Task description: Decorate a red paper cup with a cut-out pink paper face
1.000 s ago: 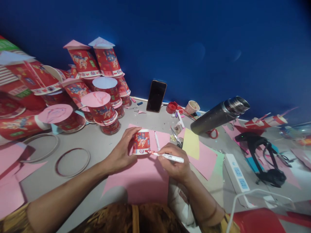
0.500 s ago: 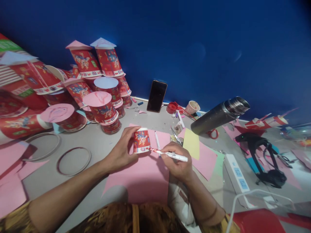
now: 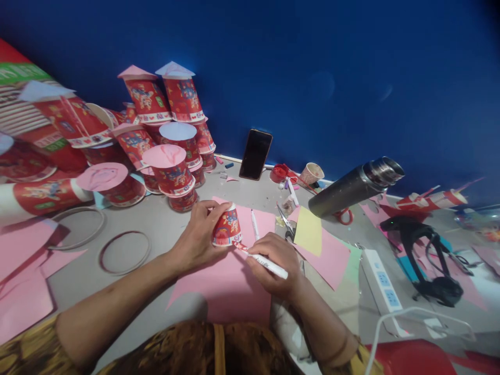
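A red printed paper cup [image 3: 227, 227], its white rim downward, is held by my left hand [image 3: 198, 233], with the fingers on its top and left side. My right hand [image 3: 278, 264] grips a white marker [image 3: 269, 265] with a red tip end. That tip meets or nearly meets the cup's lower white band. Pink paper sheets [image 3: 234, 291] lie beneath both hands. A second slim marker [image 3: 254, 224] rests on the pink paper just beyond the cup, and scissors [image 3: 287, 224] lie to its right.
Stacked red cups [image 3: 172, 177] with paper tops fill the left, near two rings [image 3: 125, 252]. A phone [image 3: 255, 154] leans at the blue wall. Rightward are a dark flask [image 3: 347, 190], yellow paper [image 3: 308, 232], a power strip [image 3: 383, 286] and a black headset-like frame [image 3: 414, 234].
The cup has been turned and tilted in my left hand. My right hand and its marker have moved slightly left and down, with the marker angled more steeply. The whole view has shifted a little.
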A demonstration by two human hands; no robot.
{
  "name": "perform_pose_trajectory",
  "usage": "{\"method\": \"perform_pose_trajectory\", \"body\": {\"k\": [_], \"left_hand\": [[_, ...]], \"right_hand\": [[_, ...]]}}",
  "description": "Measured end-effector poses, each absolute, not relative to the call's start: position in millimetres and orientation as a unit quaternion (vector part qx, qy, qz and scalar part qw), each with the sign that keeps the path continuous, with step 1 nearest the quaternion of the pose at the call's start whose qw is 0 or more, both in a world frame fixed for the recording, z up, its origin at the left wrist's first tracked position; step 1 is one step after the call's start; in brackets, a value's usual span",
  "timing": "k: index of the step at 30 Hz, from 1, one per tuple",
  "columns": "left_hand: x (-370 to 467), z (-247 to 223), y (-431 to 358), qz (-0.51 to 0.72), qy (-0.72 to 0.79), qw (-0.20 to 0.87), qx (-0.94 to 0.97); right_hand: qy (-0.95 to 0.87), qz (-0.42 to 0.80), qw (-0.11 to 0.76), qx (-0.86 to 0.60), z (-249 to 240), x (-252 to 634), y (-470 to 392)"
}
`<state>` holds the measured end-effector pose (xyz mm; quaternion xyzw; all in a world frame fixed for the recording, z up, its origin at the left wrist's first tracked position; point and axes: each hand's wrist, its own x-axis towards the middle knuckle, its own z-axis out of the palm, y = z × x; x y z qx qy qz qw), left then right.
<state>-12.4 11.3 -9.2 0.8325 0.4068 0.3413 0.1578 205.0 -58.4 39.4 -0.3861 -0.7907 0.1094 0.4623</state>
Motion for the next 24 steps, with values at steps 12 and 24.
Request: {"method": "perform_pose_trajectory", "body": {"k": [12,24], "left_hand": [[-14.1,-10.1,11.9,0.342,0.396,0.147,0.839],[-15.8,-8.8,11.8,0.334,0.403,0.164,0.836]], "right_hand": [[-0.796,0.115,0.453,-0.386,34.0,205.4,-56.7],[-0.784,0.134,0.464,-0.39,37.8,206.7,-56.7]]}}
